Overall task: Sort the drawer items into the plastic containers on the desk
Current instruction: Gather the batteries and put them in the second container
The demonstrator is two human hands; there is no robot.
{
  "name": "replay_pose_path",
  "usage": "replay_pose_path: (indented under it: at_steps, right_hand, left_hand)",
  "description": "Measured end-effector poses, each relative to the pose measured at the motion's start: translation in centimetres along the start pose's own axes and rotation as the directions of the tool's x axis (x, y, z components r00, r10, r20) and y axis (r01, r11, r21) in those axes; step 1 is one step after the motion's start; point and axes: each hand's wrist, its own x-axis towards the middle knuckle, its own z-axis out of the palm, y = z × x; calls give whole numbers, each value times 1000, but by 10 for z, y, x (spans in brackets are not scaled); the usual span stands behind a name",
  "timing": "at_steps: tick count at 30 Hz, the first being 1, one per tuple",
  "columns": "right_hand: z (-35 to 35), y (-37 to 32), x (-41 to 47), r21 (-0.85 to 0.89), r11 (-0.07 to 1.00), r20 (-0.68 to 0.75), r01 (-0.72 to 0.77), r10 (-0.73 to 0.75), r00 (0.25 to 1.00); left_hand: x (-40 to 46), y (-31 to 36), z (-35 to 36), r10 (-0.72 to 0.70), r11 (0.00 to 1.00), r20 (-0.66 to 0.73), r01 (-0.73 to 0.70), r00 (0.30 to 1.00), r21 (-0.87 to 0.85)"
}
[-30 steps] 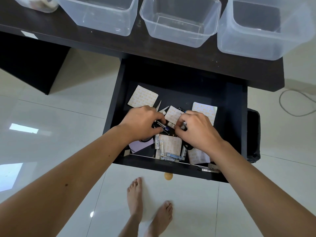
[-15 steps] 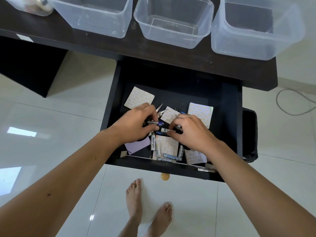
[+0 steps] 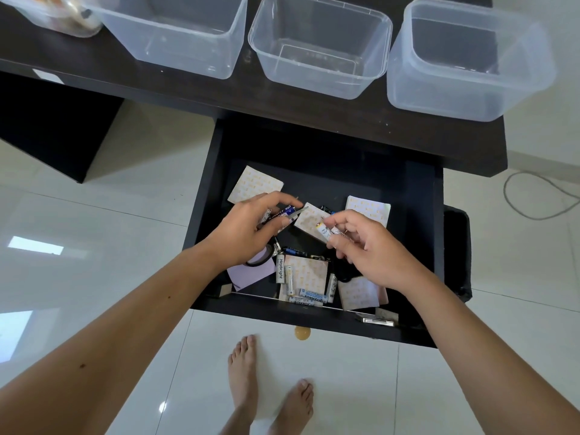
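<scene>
The black drawer (image 3: 204, 196) stands pulled out below the desk. Inside lie several batteries (image 3: 306, 298), patterned paper packets (image 3: 255, 183), a lilac note (image 3: 248, 274) and a tape roll (image 3: 262, 260). My left hand (image 3: 248, 229) is raised over the drawer's left half and grips a blue battery (image 3: 284, 213) with others in its fingers. My right hand (image 3: 364, 246) hovers over the middle and pinches white batteries (image 3: 324, 232). Three clear plastic containers (image 3: 320, 48) stand in a row on the desk; the left one (image 3: 175, 32) and the right one (image 3: 467, 61) look bare inside.
A fourth container (image 3: 56, 17) with things in it sits at the desk's far left. A black bin (image 3: 456, 252) stands right of the drawer. A cable (image 3: 533, 196) lies on the white tiles. My bare feet (image 3: 266, 394) are below the drawer front.
Both hands have lifted out of the pile and drawn apart, each now holding batteries above the drawer contents. The view has tilted up slightly.
</scene>
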Motion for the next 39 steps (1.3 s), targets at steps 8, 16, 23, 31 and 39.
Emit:
replay_pose_path:
  at_steps: [8, 16, 23, 31, 39]
  right_hand:
    - [-3, -1, 7, 414, 910, -124, -11, 69, 990]
    - [-4, -4, 36, -258, 964, -300, -68, -13, 954]
    - [8, 0, 39, -453, 884, -308, -119, -29, 951]
    - [7, -3, 33, -395, 915, -311, -82, -50, 949]
    - [8, -7, 14, -118, 993, -273, 4, -37, 961]
  left_hand:
    - [0, 1, 0, -107, 990, -54, 101, 993, -103]
    - [2, -2, 3, -130, 990, -53, 127, 990, -58]
    - [5, -10, 8, -94, 992, 9, 93, 996, 88]
    - [9, -13, 7, -40, 947, -52, 55, 998, 317]
    - [11, -13, 6, -27, 902, -118, 75, 993, 424]
